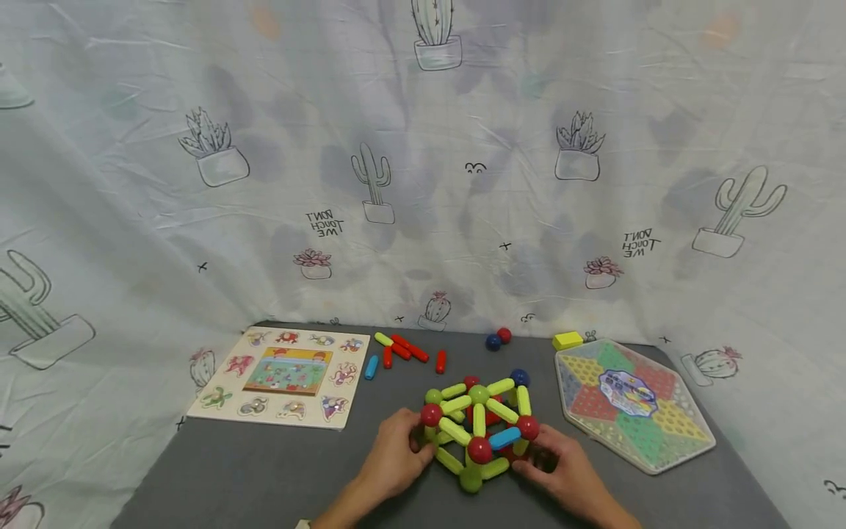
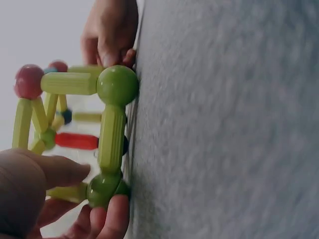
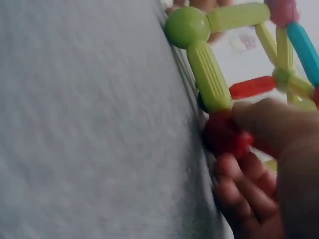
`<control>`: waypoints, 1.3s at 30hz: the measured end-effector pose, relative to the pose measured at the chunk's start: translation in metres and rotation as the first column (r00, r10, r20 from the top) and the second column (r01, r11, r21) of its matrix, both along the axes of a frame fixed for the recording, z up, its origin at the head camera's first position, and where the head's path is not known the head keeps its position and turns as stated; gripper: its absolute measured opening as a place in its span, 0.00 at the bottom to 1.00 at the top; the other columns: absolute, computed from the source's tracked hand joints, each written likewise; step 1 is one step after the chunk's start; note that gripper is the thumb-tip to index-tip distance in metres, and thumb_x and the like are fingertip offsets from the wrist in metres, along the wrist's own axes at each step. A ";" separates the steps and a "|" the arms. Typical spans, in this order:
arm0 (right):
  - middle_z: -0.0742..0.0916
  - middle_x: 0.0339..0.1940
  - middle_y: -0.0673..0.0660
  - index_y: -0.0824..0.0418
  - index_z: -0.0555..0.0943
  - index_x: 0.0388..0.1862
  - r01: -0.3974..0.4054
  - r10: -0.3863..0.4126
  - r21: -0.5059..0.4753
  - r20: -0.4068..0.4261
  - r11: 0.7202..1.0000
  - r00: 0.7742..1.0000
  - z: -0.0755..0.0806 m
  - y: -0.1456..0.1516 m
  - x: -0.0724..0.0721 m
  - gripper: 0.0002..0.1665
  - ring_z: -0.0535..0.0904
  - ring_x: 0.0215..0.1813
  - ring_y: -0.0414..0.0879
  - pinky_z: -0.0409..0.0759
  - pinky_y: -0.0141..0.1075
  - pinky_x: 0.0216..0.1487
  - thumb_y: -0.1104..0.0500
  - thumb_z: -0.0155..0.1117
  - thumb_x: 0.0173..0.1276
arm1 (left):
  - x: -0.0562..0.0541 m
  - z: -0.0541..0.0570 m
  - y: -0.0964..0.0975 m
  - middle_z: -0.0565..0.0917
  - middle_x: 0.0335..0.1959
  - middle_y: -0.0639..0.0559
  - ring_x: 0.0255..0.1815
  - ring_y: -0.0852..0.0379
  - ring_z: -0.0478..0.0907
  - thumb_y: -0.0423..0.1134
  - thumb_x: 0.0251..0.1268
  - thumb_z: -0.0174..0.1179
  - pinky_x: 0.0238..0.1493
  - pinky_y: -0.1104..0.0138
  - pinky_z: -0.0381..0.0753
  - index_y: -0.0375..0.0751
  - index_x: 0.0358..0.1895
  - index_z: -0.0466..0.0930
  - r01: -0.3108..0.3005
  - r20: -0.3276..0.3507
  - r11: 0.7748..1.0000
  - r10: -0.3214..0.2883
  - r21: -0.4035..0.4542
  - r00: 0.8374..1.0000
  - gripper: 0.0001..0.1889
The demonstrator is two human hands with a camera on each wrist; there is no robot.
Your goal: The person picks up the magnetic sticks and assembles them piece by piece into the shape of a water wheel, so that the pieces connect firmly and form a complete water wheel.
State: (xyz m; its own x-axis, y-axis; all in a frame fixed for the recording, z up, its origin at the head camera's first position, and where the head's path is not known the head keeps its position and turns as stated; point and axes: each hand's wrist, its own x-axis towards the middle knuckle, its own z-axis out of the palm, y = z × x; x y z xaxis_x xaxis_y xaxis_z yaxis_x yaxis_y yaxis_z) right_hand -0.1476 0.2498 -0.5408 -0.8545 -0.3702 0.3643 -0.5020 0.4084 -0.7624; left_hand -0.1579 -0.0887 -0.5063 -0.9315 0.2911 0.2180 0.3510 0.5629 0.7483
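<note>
A ball-and-stick frame (image 1: 479,420) of mostly lime-green sticks, with red, green and blue balls, stands on the grey table in front of me. A blue stick (image 1: 505,438) joins two red balls on its upper front. My left hand (image 1: 395,457) grips the frame's left side; in the left wrist view its fingers curl round a low green ball (image 2: 101,190). At the lower right corner, my right hand (image 1: 570,472) pinches a red ball (image 3: 222,133) between thumb and fingers. A red stick (image 2: 77,141) shows inside the frame.
Several loose sticks (image 1: 410,347), mostly red, lie behind the frame. Farther back sit a blue ball (image 1: 493,342), a red ball (image 1: 504,335) and a yellow block (image 1: 567,340). A wooden picture puzzle (image 1: 225,375) lies left, a hexagonal game board (image 1: 598,408) right. A patterned curtain (image 1: 423,220) hangs behind.
</note>
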 end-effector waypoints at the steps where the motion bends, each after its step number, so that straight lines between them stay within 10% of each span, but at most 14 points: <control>1: 0.88 0.43 0.46 0.49 0.90 0.52 -0.018 0.018 -0.007 0.023 1.000 1.000 0.000 -0.001 0.001 0.13 0.83 0.36 0.35 0.85 0.32 0.35 0.62 0.79 0.72 | -0.003 -0.002 -0.002 0.79 0.34 0.54 0.30 0.65 0.73 0.32 0.60 0.78 0.33 0.72 0.73 0.44 0.46 0.90 -0.024 -0.011 1.000 0.024 0.004 1.000 0.12; 5: 0.91 0.40 0.47 0.52 0.91 0.46 0.118 -0.116 -0.023 0.068 0.993 0.991 0.003 -0.008 0.001 0.10 0.84 0.36 0.35 0.86 0.33 0.36 0.65 0.77 0.72 | -0.012 -0.008 -0.009 0.82 0.35 0.52 0.31 0.63 0.76 0.32 0.62 0.79 0.33 0.72 0.75 0.43 0.47 0.91 -0.082 -0.029 0.996 0.084 0.038 0.996 0.11; 10: 0.91 0.42 0.48 0.54 0.88 0.55 0.372 -0.375 0.050 0.118 0.927 0.919 0.007 -0.014 -0.012 0.13 0.84 0.37 0.32 0.85 0.32 0.38 0.60 0.77 0.74 | -0.019 -0.013 -0.014 0.88 0.40 0.51 0.35 0.62 0.81 0.33 0.63 0.80 0.35 0.73 0.79 0.40 0.49 0.92 -0.109 -0.014 0.992 0.110 0.066 0.994 0.12; 19: 0.89 0.33 0.40 0.47 0.90 0.41 0.368 -0.360 0.119 -0.085 0.922 0.929 0.000 -0.024 -0.023 0.14 0.81 0.35 0.29 0.82 0.33 0.37 0.65 0.81 0.64 | -0.021 -0.014 -0.014 0.91 0.43 0.49 0.43 0.55 0.89 0.33 0.63 0.79 0.39 0.72 0.87 0.41 0.46 0.93 -0.123 -0.027 0.989 0.125 0.080 0.992 0.10; 39: 0.85 0.26 0.37 0.48 0.89 0.38 0.437 -0.414 0.104 -0.188 0.894 0.891 -0.001 -0.034 -0.016 0.15 0.77 0.29 0.27 0.78 0.31 0.31 0.66 0.83 0.59 | -0.022 -0.016 -0.014 0.93 0.43 0.52 0.42 0.58 0.88 0.33 0.64 0.79 0.39 0.71 0.86 0.47 0.43 0.94 -0.139 -0.072 0.988 0.144 0.070 0.987 0.07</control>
